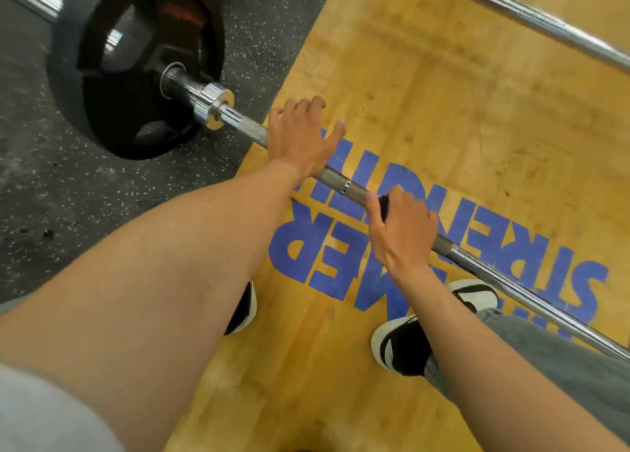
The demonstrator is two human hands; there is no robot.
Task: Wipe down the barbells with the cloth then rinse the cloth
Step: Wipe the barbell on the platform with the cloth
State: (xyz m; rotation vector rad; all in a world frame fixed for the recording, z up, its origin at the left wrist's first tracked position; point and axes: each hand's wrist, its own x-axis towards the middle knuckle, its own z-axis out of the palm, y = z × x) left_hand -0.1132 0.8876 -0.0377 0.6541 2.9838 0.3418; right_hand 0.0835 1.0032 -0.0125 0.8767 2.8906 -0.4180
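Across the wooden platform (443,110), in the single head view, the barbell (344,182) runs on a diagonal from a black weight plate (136,73) sitting on the speckled rubber floor (51,192) at upper left down toward the lower right, passing just in front of the person's shoes (399,346). The left hand (300,138) rests on top of the knurled shaft near the chrome collar (216,105), its fingers spread and loosely draped over the bar, not wrapped round it, so it appears to steady the bar without gripping it. The right hand (402,228) is curled closed around the shaft further along, with a dark cloth (383,204) pinched between palm and bar; only a small edge of the cloth shows by the thumb. A second bar (545,22) crosses the upper right corner, well apart. Judging from its build, the loaded barbell is heavy, rigid steel that will not shift under a wipe, though it could roll on its plate, so a flat steadying hand makes sense. The knurling should drag at the fabric, while the smooth section toward the lower right should let it slide. The cloth looks soft and thin, best held wrapped around the shaft under a full closed grip.
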